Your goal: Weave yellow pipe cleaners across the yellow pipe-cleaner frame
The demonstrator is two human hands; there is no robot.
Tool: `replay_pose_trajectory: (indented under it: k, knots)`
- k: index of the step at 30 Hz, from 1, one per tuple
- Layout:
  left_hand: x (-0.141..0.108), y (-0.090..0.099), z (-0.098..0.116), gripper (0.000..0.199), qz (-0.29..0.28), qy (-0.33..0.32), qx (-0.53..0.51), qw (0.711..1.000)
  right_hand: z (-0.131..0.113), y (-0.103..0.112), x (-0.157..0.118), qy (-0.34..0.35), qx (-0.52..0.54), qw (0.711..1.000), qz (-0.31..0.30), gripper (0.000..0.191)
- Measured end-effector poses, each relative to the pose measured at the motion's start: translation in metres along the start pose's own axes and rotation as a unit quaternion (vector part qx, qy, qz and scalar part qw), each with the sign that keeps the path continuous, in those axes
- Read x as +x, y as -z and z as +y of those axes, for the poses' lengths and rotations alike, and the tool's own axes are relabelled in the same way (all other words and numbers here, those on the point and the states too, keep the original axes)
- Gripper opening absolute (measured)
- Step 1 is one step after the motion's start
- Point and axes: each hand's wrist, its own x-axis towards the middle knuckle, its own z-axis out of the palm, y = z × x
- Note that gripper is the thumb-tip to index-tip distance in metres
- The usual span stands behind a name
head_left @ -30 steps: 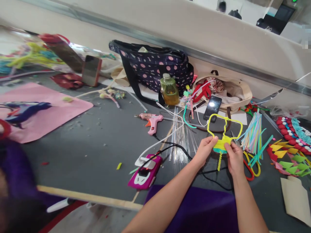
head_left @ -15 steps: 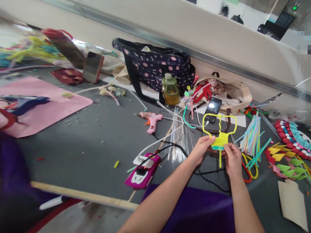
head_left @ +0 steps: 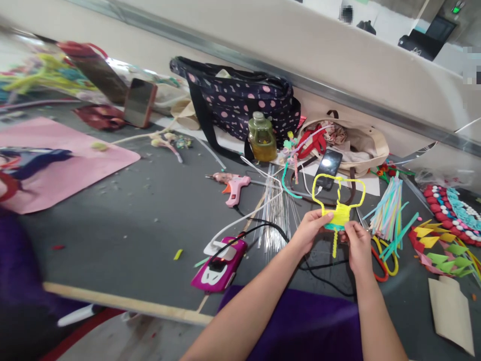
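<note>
Both my hands hold a yellow pipe-cleaner figure [head_left: 340,215] above the table's right half. It has two rounded loops on top, a twisted stem between them, a wrapped middle with a teal lower band, and a twisted tail hanging below. My left hand [head_left: 313,228] pinches the wrapped part from the left, thumb on its front. On the other side, my right hand [head_left: 357,245] grips the lower right edge near the teal band with closed fingertips. Yellow-and-red-handled scissors [head_left: 387,258] lie just right of my right hand, partly behind it.
A pink glue gun [head_left: 232,186] and a magenta power strip [head_left: 219,265] with cables lie left of my arms. Thin clear and silvery strips [head_left: 277,215] spread beyond. Pastel pipe cleaners [head_left: 389,210] are bundled right. A bottle [head_left: 262,140] stands before the dotted bag [head_left: 240,95].
The yellow figure has turned slightly in my hands, its tail swinging a little to the left. Both hands keep their hold; the whole view has shifted slightly.
</note>
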Motion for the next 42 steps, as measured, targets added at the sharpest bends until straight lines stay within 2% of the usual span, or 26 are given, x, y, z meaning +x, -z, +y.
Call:
replay_pose_trajectory:
  k: [3,6,8,10,12,14,16,20,23,25,28,32,38,42]
  knots:
    - [0.001,0.002,0.0,0.041,0.009,0.0,-0.008,1.0,-0.007,0.006,0.001,0.059,-0.101,0.993,0.034,0.034]
    - [0.001,0.003,0.002,0.04,0.036,0.0,-0.025,0.999,-0.017,0.028,0.005,0.144,-0.175,0.961,0.16,0.036]
    - [0.0,0.002,0.005,0.041,0.046,-0.002,-0.044,0.998,-0.023,0.052,0.009,0.2,-0.206,0.923,0.256,0.036]
    - [-0.001,0.0,0.007,0.042,0.044,0.003,-0.063,0.997,-0.027,0.079,0.013,0.237,-0.271,0.87,0.337,0.034]
    - [-0.003,-0.002,0.009,0.042,0.037,0.012,-0.074,0.997,-0.027,0.104,0.016,0.217,-0.35,0.831,0.374,0.031]
    - [-0.003,-0.003,0.009,0.042,0.034,0.021,-0.075,0.996,-0.025,0.12,0.017,0.168,-0.413,0.819,0.362,0.029]
    - [-0.004,-0.003,0.008,0.042,0.035,0.026,-0.07,0.997,-0.022,0.127,0.017,0.114,-0.467,0.807,0.343,0.026]
    - [-0.003,-0.003,0.007,0.038,0.035,0.023,-0.064,0.997,-0.017,0.123,0.02,0.015,-0.569,0.765,0.3,0.025]
    - [-0.002,-0.003,0.006,0.037,0.037,0.023,-0.062,0.997,-0.014,0.118,0.024,-0.028,-0.639,0.728,0.247,0.027]
    - [-0.003,-0.003,0.006,0.038,0.035,0.029,-0.06,0.997,-0.013,0.115,0.025,-0.037,-0.661,0.717,0.216,0.028]
    - [-0.004,-0.004,0.006,0.037,0.034,0.036,-0.059,0.997,-0.013,0.111,0.026,-0.021,-0.658,0.725,0.202,0.029]
    - [-0.004,-0.004,0.006,0.035,0.044,0.038,-0.058,0.997,-0.012,0.109,0.027,-0.01,-0.652,0.725,0.221,0.028]
    - [-0.003,-0.003,0.003,0.037,0.043,0.047,-0.055,0.996,-0.004,0.11,0.032,-0.024,-0.671,0.704,0.233,0.034]
    - [-0.004,-0.002,0.002,0.038,0.041,0.049,-0.05,0.997,-0.002,0.108,0.035,-0.002,-0.643,0.724,0.251,0.034]
